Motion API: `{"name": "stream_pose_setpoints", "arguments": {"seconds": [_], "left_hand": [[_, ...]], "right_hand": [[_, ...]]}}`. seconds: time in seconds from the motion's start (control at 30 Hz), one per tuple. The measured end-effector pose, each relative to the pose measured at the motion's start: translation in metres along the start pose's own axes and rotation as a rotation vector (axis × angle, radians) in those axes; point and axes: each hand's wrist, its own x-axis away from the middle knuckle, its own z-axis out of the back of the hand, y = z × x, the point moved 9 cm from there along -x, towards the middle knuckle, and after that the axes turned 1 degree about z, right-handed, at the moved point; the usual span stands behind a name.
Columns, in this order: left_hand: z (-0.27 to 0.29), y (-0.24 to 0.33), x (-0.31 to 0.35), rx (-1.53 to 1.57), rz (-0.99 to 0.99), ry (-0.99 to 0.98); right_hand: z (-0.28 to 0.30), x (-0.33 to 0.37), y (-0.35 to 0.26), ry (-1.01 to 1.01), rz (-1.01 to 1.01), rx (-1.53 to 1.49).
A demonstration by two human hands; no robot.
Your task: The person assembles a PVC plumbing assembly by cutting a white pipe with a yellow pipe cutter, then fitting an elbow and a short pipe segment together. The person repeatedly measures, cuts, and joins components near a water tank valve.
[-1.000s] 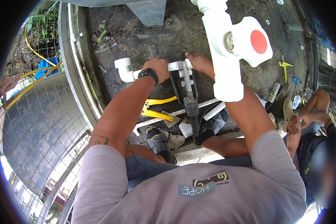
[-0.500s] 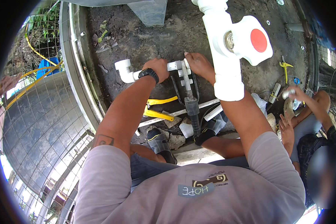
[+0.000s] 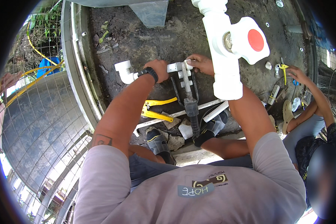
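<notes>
My left hand is closed around a short white pipe, with a white elbow fitting on its outer end. The pipe's inner end meets the upper side of a grey pipe-welding heater, which has several paired sockets and a dark handle pointing down toward my feet. On the heater's opposite side, my right hand pinches a small white fitting against it. My fingers partly hide this fitting. A large white pipe with a red-capped valve passes in front of my right forearm.
Yellow pipe cutters lie left of the heater, beside a long thin white pipe and stones. At right, a co-worker's hand reaches to a yellow-handled tool. Wire mesh fencing runs along the left.
My right-hand fingers have shifted slightly on the fitting; my left hand keeps its hold. The co-worker's hand has moved up to the yellow-handled tool, no longer holding a white piece.
</notes>
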Motion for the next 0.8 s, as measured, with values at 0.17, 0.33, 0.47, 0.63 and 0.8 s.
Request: {"name": "stream_pose_setpoints", "arguments": {"seconds": [0.17,0.33,0.47,0.63,0.8], "left_hand": [[-0.011,-0.006,-0.014,0.170,0.019,-0.341],[-0.007,0.002,-0.018,0.004,-0.046,-0.147],[0.002,0.005,-0.006,-0.004,0.007,-0.043],[0.003,0.003,0.002,-0.024,0.047,0.032],[0.008,0.009,0.012,-0.032,0.062,0.114]], "right_hand": [[-0.004,-0.005,0.022,-0.091,-0.022,-0.026],[-0.002,-0.009,0.022,-0.128,-0.082,-0.058],[0.001,-0.008,0.024,-0.190,-0.142,-0.104],[-0.004,-0.006,0.017,-0.236,-0.218,-0.173],[-0.005,-0.002,0.028,-0.273,-0.329,-0.372]]}}
